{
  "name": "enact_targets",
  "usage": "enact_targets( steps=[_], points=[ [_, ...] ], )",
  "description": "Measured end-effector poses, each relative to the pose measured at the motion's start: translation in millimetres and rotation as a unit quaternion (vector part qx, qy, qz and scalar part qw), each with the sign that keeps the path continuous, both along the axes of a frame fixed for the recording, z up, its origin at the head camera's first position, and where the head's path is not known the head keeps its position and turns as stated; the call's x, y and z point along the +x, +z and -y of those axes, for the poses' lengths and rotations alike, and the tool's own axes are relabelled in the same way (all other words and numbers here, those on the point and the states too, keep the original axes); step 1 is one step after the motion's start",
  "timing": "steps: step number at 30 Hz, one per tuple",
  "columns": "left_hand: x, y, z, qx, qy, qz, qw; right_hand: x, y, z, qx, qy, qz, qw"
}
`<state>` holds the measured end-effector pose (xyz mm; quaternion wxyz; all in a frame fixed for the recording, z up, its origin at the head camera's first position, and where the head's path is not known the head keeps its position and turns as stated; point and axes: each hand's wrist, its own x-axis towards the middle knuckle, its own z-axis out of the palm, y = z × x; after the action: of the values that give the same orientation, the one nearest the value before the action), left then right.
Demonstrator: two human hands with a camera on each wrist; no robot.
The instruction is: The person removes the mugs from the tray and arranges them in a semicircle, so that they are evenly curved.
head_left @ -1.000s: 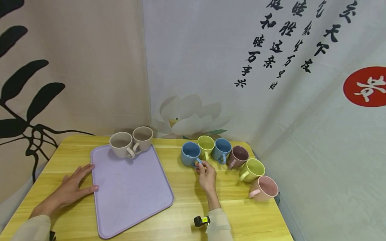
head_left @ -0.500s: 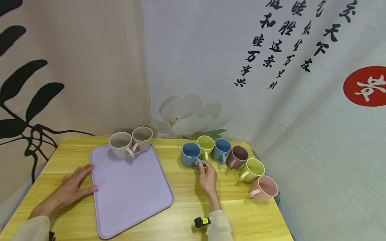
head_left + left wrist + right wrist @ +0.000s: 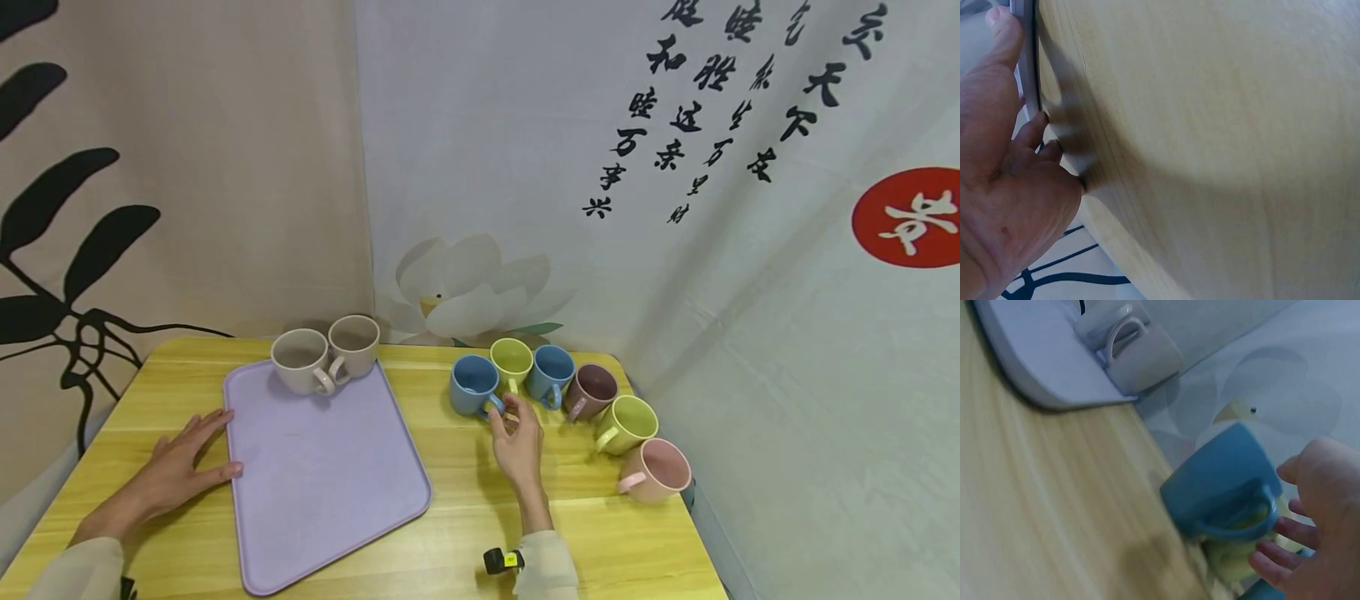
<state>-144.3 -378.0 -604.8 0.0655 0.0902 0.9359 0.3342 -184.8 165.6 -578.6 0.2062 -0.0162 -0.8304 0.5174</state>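
Note:
A light purple tray (image 3: 330,483) lies on the left of the wooden table, with two greyish-white mugs (image 3: 300,367) at its far end. My left hand (image 3: 168,467) touches the tray's left edge with spread fingertips and thumb. Right of the tray stands an upright blue mug (image 3: 471,390), its handle turned towards my right hand (image 3: 519,446). The right fingers are loosely bent beside that handle. In the right wrist view, the thumb stands apart from the blue handle (image 3: 1270,515), and the hand holds nothing.
Beyond the blue mug, a curved row of mugs follows the right side: yellow-green (image 3: 512,358), another blue (image 3: 551,371), mauve (image 3: 591,392), a second yellow-green (image 3: 628,423) and pink (image 3: 656,471). A printed curtain (image 3: 480,167) hangs behind the table.
My right hand has loosened from the blue mug's handle and shifted slightly away, with thumb and fingers parted. The mug stays in place. My left hand has not moved.

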Motion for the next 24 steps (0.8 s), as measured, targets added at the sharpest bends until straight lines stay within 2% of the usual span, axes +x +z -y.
enact_targets(
  steps=[4,9,15,24],
  points=[
    [0.3,2.1,0,-0.001,0.001,0.003,1.0000,4.2,14.0,9,0.044,-0.011,-0.044,0.998],
    [0.4,1.3,-1,0.001,0.001,-0.002,1.0000,8.2,32.4,27,0.053,0.020,-0.074,0.996],
    [0.1,0.1,0,0.005,-0.001,-0.001,1.0000,5.9,41.1,54,0.046,0.071,-0.070,0.994],
    [1.1,-1.5,0,0.012,0.001,0.002,0.9999,-4.7,45.8,99,0.044,0.152,-0.023,0.987]
  ],
)
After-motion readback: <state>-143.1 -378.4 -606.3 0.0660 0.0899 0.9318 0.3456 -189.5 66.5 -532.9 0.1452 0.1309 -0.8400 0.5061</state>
